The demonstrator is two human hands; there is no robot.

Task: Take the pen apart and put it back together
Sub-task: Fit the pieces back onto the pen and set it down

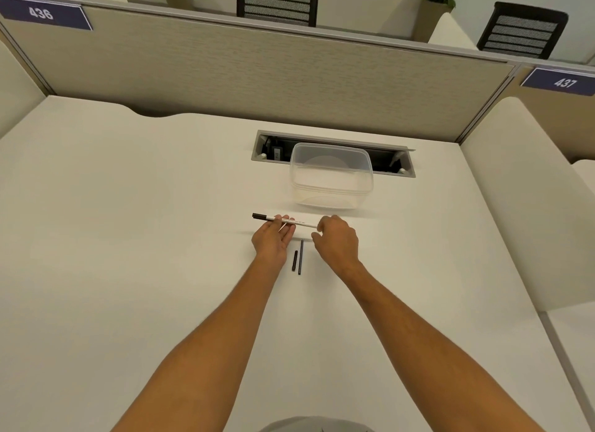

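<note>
From overhead, the left hand [273, 238] pinched the white pen barrel [291, 221] above the desk [128, 238]; the right hand [336, 238] curled at its open end. Two black parts [298, 259] lay below. Steadying the barrel would likely ease reassembly.

Lighting's pretty even and bright from where I'm sitting, soft overhead light, slightly warm. Only faint shadows on the desk [128, 238] under the hands. No real glare, just a dull sheen on the clear tub [331, 174]. Wide lens bends the divider [257, 71] hard at the edges. Small details look a bit soft.
</note>
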